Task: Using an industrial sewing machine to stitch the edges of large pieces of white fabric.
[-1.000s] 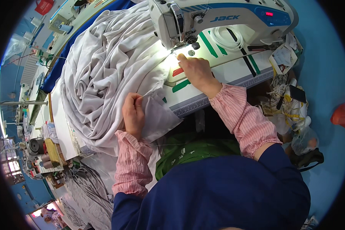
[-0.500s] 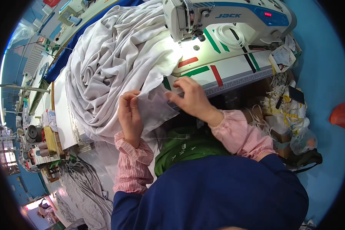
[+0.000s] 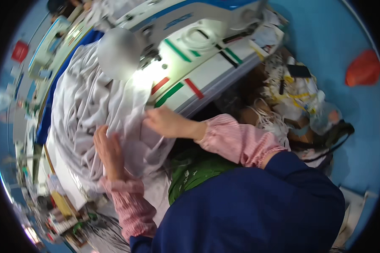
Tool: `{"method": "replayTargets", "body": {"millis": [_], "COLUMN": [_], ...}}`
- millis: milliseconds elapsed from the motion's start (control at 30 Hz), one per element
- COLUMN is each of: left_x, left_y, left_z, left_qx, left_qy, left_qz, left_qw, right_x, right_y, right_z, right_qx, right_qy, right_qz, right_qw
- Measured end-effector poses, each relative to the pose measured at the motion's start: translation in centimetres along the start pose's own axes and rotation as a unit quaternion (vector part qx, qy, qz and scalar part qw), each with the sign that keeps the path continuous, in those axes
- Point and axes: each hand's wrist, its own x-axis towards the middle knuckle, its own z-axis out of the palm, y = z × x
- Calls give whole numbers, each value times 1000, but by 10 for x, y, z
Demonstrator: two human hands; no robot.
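Observation:
A big heap of pale grey fabric [image 3: 88,105] lies on the white sewing table [image 3: 207,71], left of the white and blue sewing machine [image 3: 173,21]. My left hand [image 3: 109,152] lies on the fabric near the table's front edge, fingers closed over a fold. My right hand [image 3: 166,123] pinches the fabric's edge just right of that, below the lit spot under the machine head. Red, green and black tape strips [image 3: 173,90] mark the table in front of the machine.
Cluttered bags, cords and small items [image 3: 291,97] pile up at the right of the table. A red object [image 3: 363,67] lies on the blue floor. More work tables and tools [image 3: 55,211] sit along the left. A green cloth [image 3: 194,173] is on my lap.
My right hand left the machine's needle area and came back to the fabric edge beside my left hand. The view has swung, so the machine now sits higher and tilted.

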Motion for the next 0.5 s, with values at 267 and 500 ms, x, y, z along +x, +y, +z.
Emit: {"method": "replayTargets", "body": {"millis": [267,500], "left_x": [16,44], "left_y": [38,32], "left_z": [38,30], "left_qx": [-10,88], "left_qy": [-104,-144], "left_qz": [98,217], "left_qw": [990,962], "right_x": [0,12], "right_y": [-16,-1], "right_z": [-27,-25], "right_qx": [-56,-96], "right_qy": [-62,-26], "right_qz": [73,10], "right_qw": [994,995]}}
